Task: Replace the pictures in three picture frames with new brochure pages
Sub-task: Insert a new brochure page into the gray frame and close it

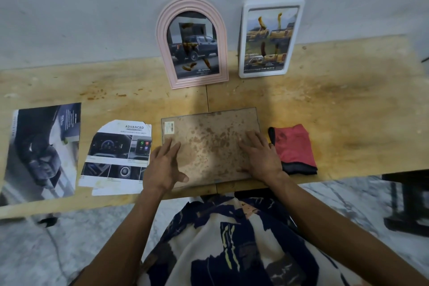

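Observation:
A rectangular picture frame [210, 139] lies face down at the table's near edge, its stained brown backing board up, with a barcode sticker at its far left corner. My left hand [163, 166] hovers open over its left edge, fingers spread. My right hand [260, 154] rests flat on its right side. A pink arched frame [160, 37] and a white rounded frame [300, 16] lean against the wall, each holding a truck picture. Left of the flat frame lie a cut brochure page [116, 158] and a larger brochure page [44, 153].
A folded red and black cloth [293, 148] lies just right of my right hand. The wooden table [348, 104] is stained and stands against a grey wall. A dark stand [406, 204] is on the marble floor at the right.

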